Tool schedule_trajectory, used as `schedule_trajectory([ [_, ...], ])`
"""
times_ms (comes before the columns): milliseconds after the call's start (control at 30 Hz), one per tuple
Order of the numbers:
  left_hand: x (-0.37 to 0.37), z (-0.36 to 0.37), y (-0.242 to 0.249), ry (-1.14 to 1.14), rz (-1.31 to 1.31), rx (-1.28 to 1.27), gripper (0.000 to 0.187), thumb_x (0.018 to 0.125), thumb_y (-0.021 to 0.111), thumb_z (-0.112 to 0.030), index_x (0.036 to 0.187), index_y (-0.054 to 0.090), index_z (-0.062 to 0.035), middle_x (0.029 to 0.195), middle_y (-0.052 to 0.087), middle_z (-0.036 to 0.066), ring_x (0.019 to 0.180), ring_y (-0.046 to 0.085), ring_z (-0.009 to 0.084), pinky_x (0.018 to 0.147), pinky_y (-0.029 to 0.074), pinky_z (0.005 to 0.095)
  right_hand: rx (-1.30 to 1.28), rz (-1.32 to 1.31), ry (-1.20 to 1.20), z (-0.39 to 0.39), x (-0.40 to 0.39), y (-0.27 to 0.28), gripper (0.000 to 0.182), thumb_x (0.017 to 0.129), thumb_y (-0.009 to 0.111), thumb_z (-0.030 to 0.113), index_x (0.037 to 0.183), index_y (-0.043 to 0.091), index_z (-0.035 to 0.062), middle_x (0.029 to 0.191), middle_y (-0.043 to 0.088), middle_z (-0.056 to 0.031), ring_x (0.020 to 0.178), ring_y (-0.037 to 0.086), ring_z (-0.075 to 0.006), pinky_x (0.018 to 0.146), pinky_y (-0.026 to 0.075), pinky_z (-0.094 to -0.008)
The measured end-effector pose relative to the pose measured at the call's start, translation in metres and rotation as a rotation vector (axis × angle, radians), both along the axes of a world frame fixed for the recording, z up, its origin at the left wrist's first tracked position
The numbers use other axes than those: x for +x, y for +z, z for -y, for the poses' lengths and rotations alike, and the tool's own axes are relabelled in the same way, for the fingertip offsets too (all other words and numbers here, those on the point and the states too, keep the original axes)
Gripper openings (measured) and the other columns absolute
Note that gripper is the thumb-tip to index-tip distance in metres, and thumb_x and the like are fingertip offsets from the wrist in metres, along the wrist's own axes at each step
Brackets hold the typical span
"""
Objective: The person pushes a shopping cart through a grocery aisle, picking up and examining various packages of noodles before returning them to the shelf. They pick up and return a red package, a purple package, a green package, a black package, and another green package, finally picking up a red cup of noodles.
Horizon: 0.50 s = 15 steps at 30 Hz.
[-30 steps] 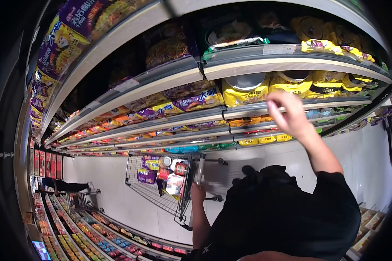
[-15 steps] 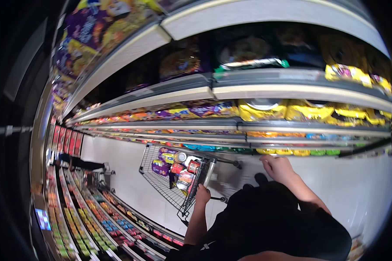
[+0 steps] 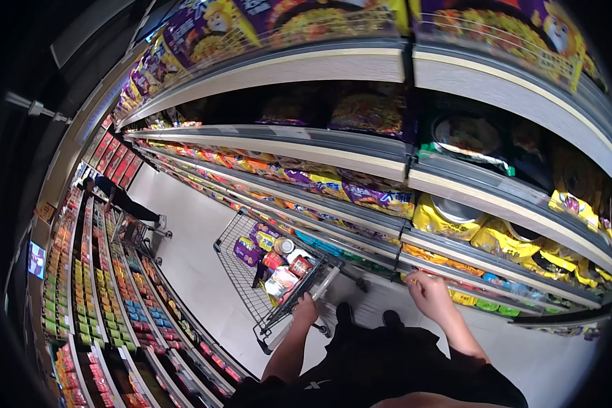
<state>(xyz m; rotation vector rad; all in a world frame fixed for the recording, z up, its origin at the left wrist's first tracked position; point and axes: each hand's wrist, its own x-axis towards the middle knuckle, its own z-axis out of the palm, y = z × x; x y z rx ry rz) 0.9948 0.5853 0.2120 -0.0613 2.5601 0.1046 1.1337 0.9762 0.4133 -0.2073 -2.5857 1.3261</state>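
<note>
My left hand (image 3: pixel 305 308) is wrapped round the handle (image 3: pixel 328 282) of a wire shopping cart (image 3: pixel 226 238). In the cart's near end lie purple packets (image 3: pixel 247 251), a jar or can with a light lid (image 3: pixel 283 246), red-labelled containers (image 3: pixel 273 260) and a white-and-red pack (image 3: pixel 281 282). My right hand (image 3: pixel 428 296) is raised beside the lower shelves, its fingers curled in and nothing visible in them. It appears apart from the yellow packs (image 3: pixel 449 217) on the shelf above it.
Shelves of noodle packets (image 3: pixel 333 24) rise along the right. Across the aisle floor (image 3: pixel 197 265), another shelf bank (image 3: pixel 109 292) holds colourful rows of goods. Farther along, a person in dark clothes (image 3: pixel 126 202) leans by another cart (image 3: pixel 132 231).
My view has turned, so the shelves slope more steeply and the far person and cart sit higher. My left hand stays on the cart handle. My right hand stays raised, fingers curled.
</note>
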Motion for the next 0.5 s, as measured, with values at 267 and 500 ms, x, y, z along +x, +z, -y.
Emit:
schedule_trajectory([
  [267,-0.039,0.035,-0.02,-0.129,-0.034,0.23,0.033,0.103,0.056,-0.021,0.13,0.048,-0.0046,0.136,0.062,0.032,0.125,0.064,0.0538,0.1,0.053,0.0656,-0.197,0.152,0.018,0.052,-0.044,0.042,0.023,0.103,0.066,0.013,0.125,0.07,0.0061,0.063,0.066,-0.0079,0.057,0.069,-0.0223,0.058,0.051,-0.0359],
  [500,-0.072,0.071,-0.056,-0.34,0.118,0.403,0.029,0.107,0.048,-0.023,0.121,0.045,0.0019,0.112,0.07,0.037,0.109,0.069,0.0563,0.094,0.053,0.0658,-0.138,-0.034,-0.047,0.087,-0.101,0.144,0.022,0.107,0.063,0.013,0.125,0.068,0.0019,0.069,0.068,-0.0055,0.059,0.066,-0.0128,0.058,0.051,-0.0315],
])
